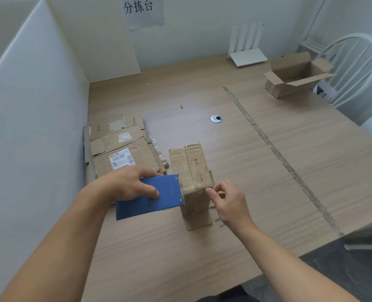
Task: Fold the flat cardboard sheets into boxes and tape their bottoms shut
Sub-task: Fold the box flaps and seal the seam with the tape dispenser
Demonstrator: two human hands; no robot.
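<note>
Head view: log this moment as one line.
left hand holds blue tape dispenser against box | right hand pinches box corner | flat sheets stacked at left

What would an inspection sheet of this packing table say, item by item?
Surface: wooden table, a tape strip across it, a metal grommet.
Job's things: stack of flat cardboard sheets at left; folded box at centre; blue tape dispenser against it; open box far right.
Clutter: one small scrap, unclear.
Grips: left hand holds the blue tape dispenser; right hand pinches the folded box's near corner.
Cables: thin cord on far wall.
Surroundings: white partitions, paper sign, router, white chair.
</note>
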